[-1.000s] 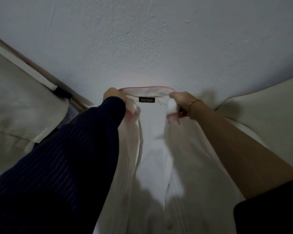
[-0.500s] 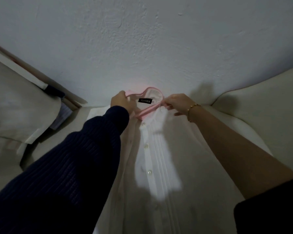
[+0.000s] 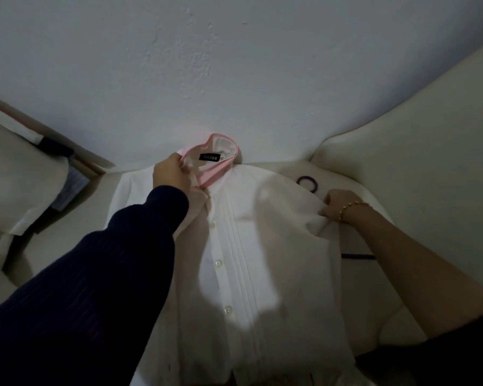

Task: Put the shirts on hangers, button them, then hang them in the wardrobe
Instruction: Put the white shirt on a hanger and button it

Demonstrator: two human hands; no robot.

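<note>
A white shirt point(image 3: 262, 246) with a pink collar point(image 3: 212, 174) and a black label lies face up on a cream sofa point(image 3: 402, 151), collar toward the wall. Its front placket shows several white buttons and pleats. My left hand point(image 3: 170, 174), in a dark blue sleeve, pinches the left side of the collar. My right hand point(image 3: 336, 203), with a gold bracelet at the wrist, grips the fabric at the shirt's right shoulder. A dark purple hanger point(image 3: 308, 182) lies mostly hidden under the shirt: its hook shows beside the shoulder and a piece of its bar shows lower right.
A pale wall point(image 3: 234, 65) rises right behind the sofa. A cream cushion point(image 3: 11, 174) sits at the left, with striped blue fabric point(image 3: 70, 188) and a dark object tucked behind it. The sofa's right arm curves up beside my right forearm.
The shirt has been lowered flat onto the sofa. My right hand left the collar and moved out to the right shoulder. My left hand still holds the collar's left side.
</note>
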